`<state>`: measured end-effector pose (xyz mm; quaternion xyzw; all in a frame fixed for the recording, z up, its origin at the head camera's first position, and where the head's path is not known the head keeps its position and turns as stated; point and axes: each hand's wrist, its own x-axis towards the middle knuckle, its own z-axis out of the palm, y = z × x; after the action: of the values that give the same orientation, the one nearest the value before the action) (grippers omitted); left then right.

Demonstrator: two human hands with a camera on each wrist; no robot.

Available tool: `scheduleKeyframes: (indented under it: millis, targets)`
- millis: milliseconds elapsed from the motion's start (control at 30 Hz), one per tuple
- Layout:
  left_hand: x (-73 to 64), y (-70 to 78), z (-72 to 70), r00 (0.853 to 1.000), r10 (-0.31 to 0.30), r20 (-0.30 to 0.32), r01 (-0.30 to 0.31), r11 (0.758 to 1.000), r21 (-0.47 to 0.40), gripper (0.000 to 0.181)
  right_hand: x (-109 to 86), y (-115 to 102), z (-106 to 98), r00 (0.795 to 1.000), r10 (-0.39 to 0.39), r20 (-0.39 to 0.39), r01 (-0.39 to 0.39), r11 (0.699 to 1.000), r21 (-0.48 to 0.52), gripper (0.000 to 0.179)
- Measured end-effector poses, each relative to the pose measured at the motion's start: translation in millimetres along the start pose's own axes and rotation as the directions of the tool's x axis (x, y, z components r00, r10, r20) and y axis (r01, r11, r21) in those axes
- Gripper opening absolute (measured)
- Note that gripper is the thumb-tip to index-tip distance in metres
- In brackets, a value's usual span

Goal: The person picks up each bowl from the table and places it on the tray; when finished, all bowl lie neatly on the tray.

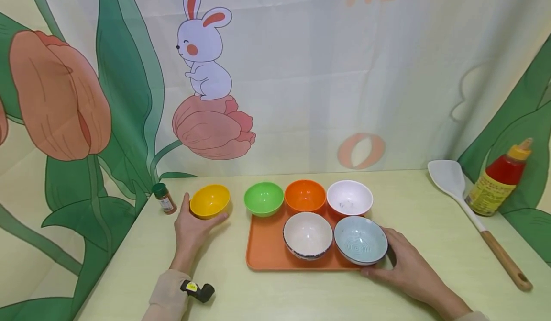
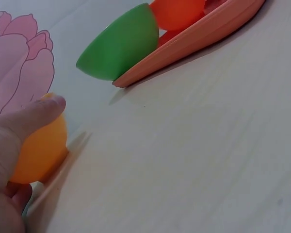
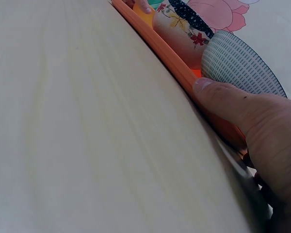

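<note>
My left hand (image 1: pixel 192 227) holds a small yellow bowl (image 1: pixel 211 200) at the left of the table, thumb along its near right side and fingers round its left. An orange tray (image 1: pixel 264 247) lies in the middle. Over its front right corner my right hand (image 1: pixel 406 266) curves round a light blue bowl (image 1: pixel 360 242), fingers at the bowl's right side. In the right wrist view, that thumb (image 3: pixel 223 97) lies at the tray's rim, overlapping the patterned bowl (image 3: pixel 242 63). A cream bowl (image 1: pixel 308 235) with a dark rim stands beside it.
Along the tray's back stand a green bowl (image 1: pixel 264 199), an orange bowl (image 1: pixel 305 196) and a white bowl (image 1: pixel 349 198). A green-capped spice jar (image 1: pixel 164 199) stands at the far left. At right are a white spatula (image 1: pixel 469 211) with a wooden handle and a red sauce bottle (image 1: pixel 499 182).
</note>
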<state>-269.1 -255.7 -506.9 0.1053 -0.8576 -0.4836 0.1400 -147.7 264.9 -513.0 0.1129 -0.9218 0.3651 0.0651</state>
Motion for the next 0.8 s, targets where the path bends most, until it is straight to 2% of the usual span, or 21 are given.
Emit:
scheduleKeyframes:
  millis: [233, 400, 800]
  targets:
    - [1.3, 1.6, -0.5, 0.999, -0.035, -0.002, 0.035, 0.998, -0.044, 0.116, 0.8, 0, 1, 1.000, 0.002, -0.004, -0.002, 1.000, -0.013, 0.118]
    - [-0.3, 3.4, -1.1, 0.999, -0.048, -0.007, 0.047, 0.996, -0.082, 0.115, 1.6, 1, 2, 1.000, 0.006, -0.002, -0.006, 1.000, -0.020, 0.119]
    - [-2.5, 18.5, -1.2, 0.999, -0.018, -0.026, 0.014, 0.990, -0.138, 0.113, 0.3, 0, 3, 0.999, -0.020, -0.031, 0.020, 1.000, -0.021, 0.113]
